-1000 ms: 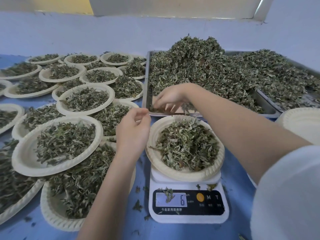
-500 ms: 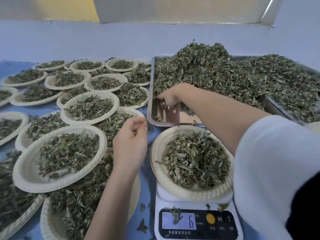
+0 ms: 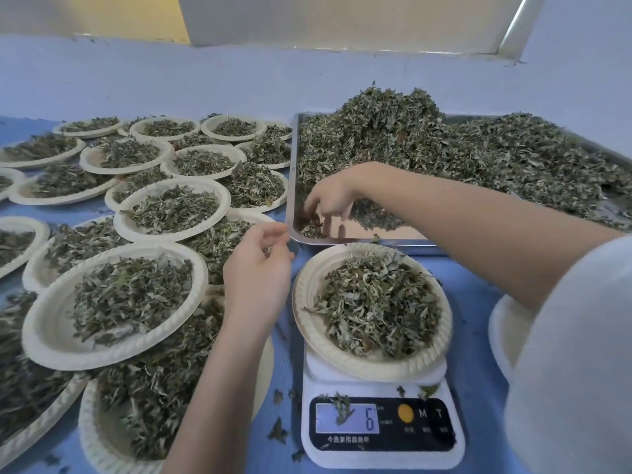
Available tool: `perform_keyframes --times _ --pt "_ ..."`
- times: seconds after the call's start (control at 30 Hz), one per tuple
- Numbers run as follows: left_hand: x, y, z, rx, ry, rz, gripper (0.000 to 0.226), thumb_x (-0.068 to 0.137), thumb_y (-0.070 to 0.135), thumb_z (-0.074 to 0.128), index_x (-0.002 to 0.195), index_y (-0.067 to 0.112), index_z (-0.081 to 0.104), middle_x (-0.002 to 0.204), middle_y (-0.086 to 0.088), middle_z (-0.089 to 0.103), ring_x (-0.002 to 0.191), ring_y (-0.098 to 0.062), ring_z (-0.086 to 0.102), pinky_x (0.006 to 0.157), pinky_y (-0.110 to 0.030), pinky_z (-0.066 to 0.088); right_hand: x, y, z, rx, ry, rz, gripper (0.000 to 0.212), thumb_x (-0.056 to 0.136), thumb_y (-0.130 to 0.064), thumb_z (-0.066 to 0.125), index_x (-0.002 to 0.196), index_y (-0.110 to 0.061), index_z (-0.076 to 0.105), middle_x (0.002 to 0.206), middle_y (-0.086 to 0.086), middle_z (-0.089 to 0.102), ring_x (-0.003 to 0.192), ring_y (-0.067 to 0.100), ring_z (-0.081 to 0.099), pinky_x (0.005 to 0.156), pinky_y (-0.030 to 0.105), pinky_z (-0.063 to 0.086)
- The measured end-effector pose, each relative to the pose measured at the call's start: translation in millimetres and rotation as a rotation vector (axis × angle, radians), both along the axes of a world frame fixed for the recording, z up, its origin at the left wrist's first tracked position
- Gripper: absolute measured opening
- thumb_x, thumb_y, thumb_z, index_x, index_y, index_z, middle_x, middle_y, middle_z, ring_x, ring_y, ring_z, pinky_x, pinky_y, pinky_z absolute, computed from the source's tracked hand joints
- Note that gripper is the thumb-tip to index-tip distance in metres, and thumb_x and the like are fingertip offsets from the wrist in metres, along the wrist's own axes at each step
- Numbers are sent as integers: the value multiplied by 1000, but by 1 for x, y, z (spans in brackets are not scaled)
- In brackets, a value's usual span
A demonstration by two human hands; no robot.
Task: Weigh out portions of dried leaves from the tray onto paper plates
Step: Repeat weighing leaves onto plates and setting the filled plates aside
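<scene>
A steel tray [image 3: 345,240] heaped with dried green leaves [image 3: 444,148] lies at the back right. In its bare front-left corner my right hand [image 3: 330,198] reaches down, fingertips pinching a few loose leaves. A paper plate [image 3: 372,366] filled with leaves rests on a white digital scale [image 3: 383,429] whose display shows a 6. My left hand [image 3: 258,271] hovers just left of that plate, fingers loosely curled and empty.
Several filled paper plates [image 3: 51,336] overlap across the blue table [image 3: 478,302] on the left and back left. A stack of empty plates [image 3: 506,336] sits at the right, partly behind my white sleeve. Leaf crumbs lie around the scale. A pale wall stands behind.
My right hand has gone deeper into the tray's front corner and lowered its fingers onto the loose leaves. My left hand has stayed beside the plate. The camera has moved closer.
</scene>
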State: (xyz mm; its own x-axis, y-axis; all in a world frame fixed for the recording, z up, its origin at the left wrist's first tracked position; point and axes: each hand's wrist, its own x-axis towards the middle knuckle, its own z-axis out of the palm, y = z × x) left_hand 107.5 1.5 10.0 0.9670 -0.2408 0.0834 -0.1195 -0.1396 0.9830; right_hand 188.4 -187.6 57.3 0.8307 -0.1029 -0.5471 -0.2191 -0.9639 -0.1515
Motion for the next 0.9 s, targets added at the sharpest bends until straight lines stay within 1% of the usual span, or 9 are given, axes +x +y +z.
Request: perform_keyframes --times 0.07,0.17,0.23,0.3,0.37,0.57,0.67,0.77,0.9 --pt "3 3 1 -10 13 12 28 93 9 46 86 33 59 95 9 67 89 -13 66 94 -44 49 -11 8 6 144 5 -45 37 96 -28 52 131 -17 51 135 8 48 96 22 66 71 36 59" --pt "7 9 4 -31 27 60 27 93 9 45 86 32 59 96 8 68 85 -9 66 90 -42 52 -28 21 8 111 154 -57 62 85 -61 54 134 -25 43 134 3 43 107 31 59 78 42 57" --pt "8 10 6 -42 24 79 27 93 9 45 86 31 59 95 8 68 82 -8 66 87 -41 54 -33 26 3 22 174 4 47 84 -56 60 118 -26 47 123 3 47 99 31 60 77 41 56" --pt "7 8 7 -49 16 67 27 92 10 45 86 31 59 94 8 68 78 -6 66 85 -38 54 -35 29 -1 9 119 61 26 86 -43 63 91 -22 47 97 3 49 79 26 57 66 36 53" --pt "5 7 7 -54 11 51 26 93 10 45 86 31 59 93 9 67 73 -3 65 82 -34 54 -37 27 -4 4 26 127 30 88 -40 62 78 -19 43 83 2 45 70 22 47 63 33 43" --pt "4 8 6 -72 40 50 23 92 11 48 87 30 60 93 7 68 74 -4 65 80 -32 53 -49 15 -10 128 -169 182 31 87 -60 53 81 -30 50 84 -6 50 77 12 47 68 29 36" --pt "5 8 8 -82 55 52 21 92 10 50 88 27 61 94 4 69 77 -8 66 81 -34 54 -48 7 -7 215 -325 97 40 91 -55 49 81 -16 55 69 -2 46 62 14 43 59 28 35" --pt "4 7 8 -83 63 43 21 92 10 50 88 27 61 95 3 69 76 -8 65 78 -31 53 -53 -2 12 238 -372 25 41 93 -48 49 90 -7 55 69 1 51 59 15 46 57 26 41" --pt "2 4 8 -72 65 19 19 92 10 49 92 23 62 92 5 69 75 -10 65 83 -34 53 -85 -2 54 135 -485 108 40 88 -59 46 74 -22 48 64 -7 43 48 3 37 57 22 36"
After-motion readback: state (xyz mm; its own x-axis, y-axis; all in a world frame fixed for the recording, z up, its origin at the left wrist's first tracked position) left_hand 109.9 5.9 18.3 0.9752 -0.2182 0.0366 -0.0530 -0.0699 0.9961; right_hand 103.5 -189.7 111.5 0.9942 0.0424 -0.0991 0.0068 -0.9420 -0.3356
